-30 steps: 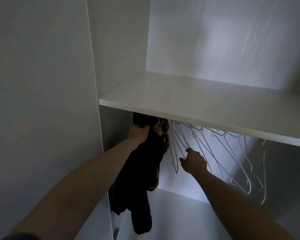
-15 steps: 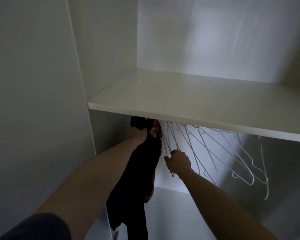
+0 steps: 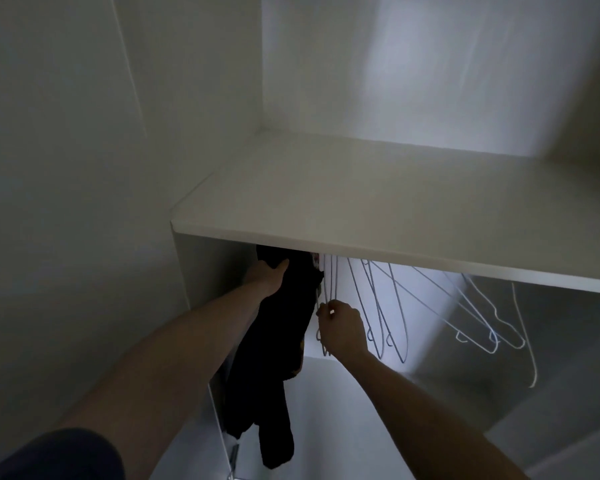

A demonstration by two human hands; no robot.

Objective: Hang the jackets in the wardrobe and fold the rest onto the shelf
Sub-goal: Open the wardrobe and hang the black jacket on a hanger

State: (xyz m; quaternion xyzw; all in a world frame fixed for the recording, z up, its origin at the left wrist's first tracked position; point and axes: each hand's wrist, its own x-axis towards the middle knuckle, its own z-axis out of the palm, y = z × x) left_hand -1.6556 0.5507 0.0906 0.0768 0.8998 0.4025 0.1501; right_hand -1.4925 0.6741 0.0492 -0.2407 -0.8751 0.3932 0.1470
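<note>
Left hand (image 3: 269,275) grips the soft black jacket (image 3: 278,341) hanging under the smooth white shelf (image 3: 361,202). Right hand (image 3: 342,327) pinches thin wire hangers (image 3: 329,289).

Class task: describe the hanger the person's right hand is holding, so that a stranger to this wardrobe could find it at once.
Start at the white shelf; wire hangers dangle beneath it. Go to the leftmost ones, beside the black jacket. The right hand pinches them there, hanging straight down, while the others splay rightwards untouched.

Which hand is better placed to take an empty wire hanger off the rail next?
The right hand: its fingers already pinch the nearest wire hangers. The left hand is busy on the hanging black jacket.
</note>
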